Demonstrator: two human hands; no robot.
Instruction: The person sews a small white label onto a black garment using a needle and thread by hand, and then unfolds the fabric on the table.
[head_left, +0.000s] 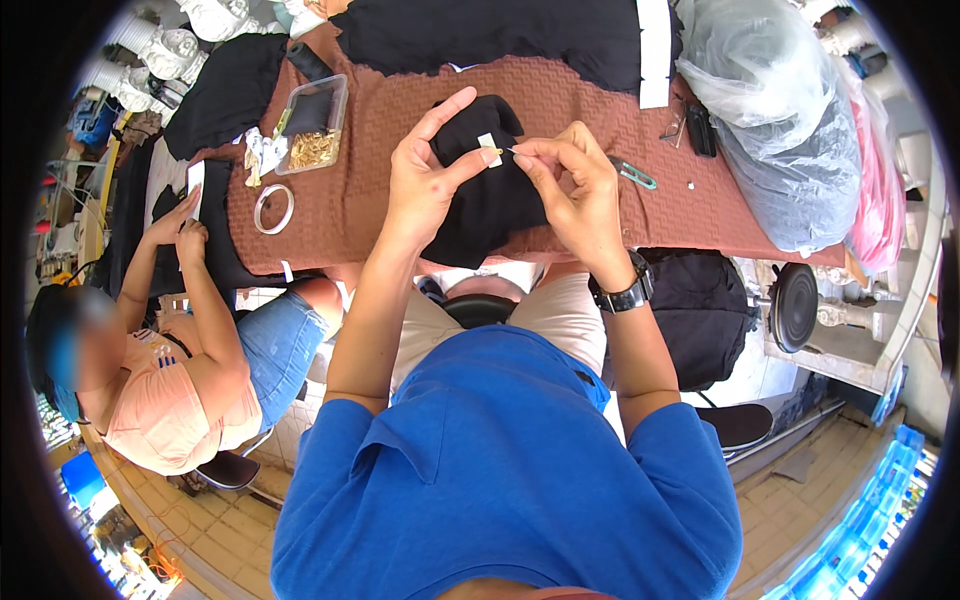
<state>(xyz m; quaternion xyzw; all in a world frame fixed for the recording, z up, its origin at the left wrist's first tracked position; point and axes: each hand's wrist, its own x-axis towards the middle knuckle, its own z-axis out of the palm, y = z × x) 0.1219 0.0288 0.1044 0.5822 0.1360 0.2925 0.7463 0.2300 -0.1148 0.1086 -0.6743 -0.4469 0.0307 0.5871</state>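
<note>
Thumb and fingertips meet at a pale label on black cloth

A piece of black cloth [480, 215] lies bunched at the near edge of the table, in front of the seated person, with a small cream label [487, 141] on its upper part. The left hand [430, 175] presses its thumb over the label, nipping the cloth; its index finger stretches up and away, while the other fingers are hidden. The right hand [570, 185] pinches a tiny, thin metal pin [511, 150] between thumb and index fingertip, just beside the label; its exact shape is too small to tell. A black wristwatch [628, 288] circles the right wrist.

Under the cloth spreads a brown textured tablecloth [370, 115]. To the left stand a clear plastic box [340, 110] with gold-coloured metal pieces [312, 150] inside, a roll of white tape [274, 209] and a black thread spool [309, 62]. Near the right hand lie teal thread snips [637, 176]; farther right, a bulging translucent plastic bag [775, 120]. More black fabric [500, 35] covers the far side, crossed by a long white strip [653, 55]. At the left, a co-worker [165, 420] in a peach shirt rests both hands near a white piece [196, 177] on dark fabric.
</note>
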